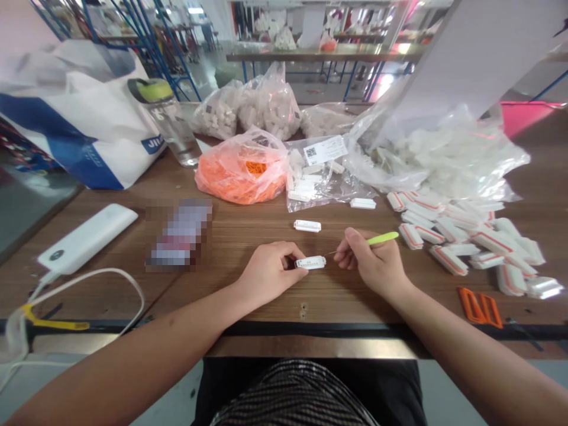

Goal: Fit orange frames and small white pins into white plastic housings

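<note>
My left hand [268,273] pinches a small white plastic tag [310,262] at its left end, low on the wooden table. My right hand [370,262] holds a thin tool with a lime-green handle [382,238], and its fine metal needle [331,253] points at the tag's right end. The needle tip looks very close to the tag, but I cannot tell whether they touch. A matching white tag [307,225] lies just above my hands. A heap of similar white pieces with red edges [461,234] lies to the right of my right hand.
Orange scissors [480,307] lie at the right. A white power bank [86,238] with a cable and a pixelated item [180,234] lie at the left. Plastic bags of white and orange parts, a water bottle [171,123] and a blue-and-white bag [75,118] stand behind.
</note>
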{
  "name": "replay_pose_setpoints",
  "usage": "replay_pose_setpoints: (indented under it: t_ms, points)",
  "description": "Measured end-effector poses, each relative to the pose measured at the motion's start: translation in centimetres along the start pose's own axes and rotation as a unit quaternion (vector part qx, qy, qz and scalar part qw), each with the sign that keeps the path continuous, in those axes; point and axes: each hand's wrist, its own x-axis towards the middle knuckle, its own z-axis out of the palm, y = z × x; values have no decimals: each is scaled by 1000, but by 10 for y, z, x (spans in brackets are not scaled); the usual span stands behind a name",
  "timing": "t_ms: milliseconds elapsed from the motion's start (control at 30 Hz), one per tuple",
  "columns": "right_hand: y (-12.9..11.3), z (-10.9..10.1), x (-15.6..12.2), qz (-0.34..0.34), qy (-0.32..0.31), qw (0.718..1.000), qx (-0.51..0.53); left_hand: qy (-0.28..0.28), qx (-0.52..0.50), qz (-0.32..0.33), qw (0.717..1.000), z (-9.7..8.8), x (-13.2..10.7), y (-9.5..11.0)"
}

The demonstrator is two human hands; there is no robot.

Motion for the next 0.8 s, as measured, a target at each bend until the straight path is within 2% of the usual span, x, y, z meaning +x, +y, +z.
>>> replay_pose_setpoints:
  t_ms: [467,667,800]
  points:
    - [1,2,-1,-7,-34,999,-14,-1,2,1,1000,-1,0,1]
    - [0,3,1,22,-35,999,-34,-7,0,-4,1000,-1,0,2]
    - [0,2,-5,-45,-48,994,-87,-3,0,1,1000,0,0,0]
